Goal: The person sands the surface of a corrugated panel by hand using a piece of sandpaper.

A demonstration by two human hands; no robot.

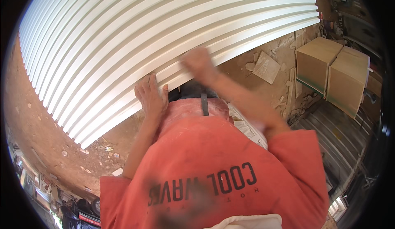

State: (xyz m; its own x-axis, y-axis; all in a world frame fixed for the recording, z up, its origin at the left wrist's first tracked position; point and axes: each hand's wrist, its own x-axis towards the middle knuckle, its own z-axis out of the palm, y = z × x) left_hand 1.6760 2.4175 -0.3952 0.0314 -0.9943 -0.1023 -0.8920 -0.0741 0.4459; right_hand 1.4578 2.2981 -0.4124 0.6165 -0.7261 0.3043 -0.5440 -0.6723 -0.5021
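Observation:
A large white ribbed panel [123, 41], its long parallel slats divided by grooves, spreads in front of me. At its near edge my left hand [151, 96] grips the outer slats, fingers bent over them and thumb on the side towards my body. My right hand [199, 64] is curled and blurred by motion, over the same edge a little farther right. Whether it touches the panel or has something small inside the fingers cannot be made out.
Two brown box-like blocks [333, 71] stand at the right, near a square offcut [267, 67] on the dirt floor. Scraps [108, 150] litter the ground at left. Dark ribbed sheeting [333, 133] lies at lower right. A vehicle's wheel [96, 206] shows at lower left.

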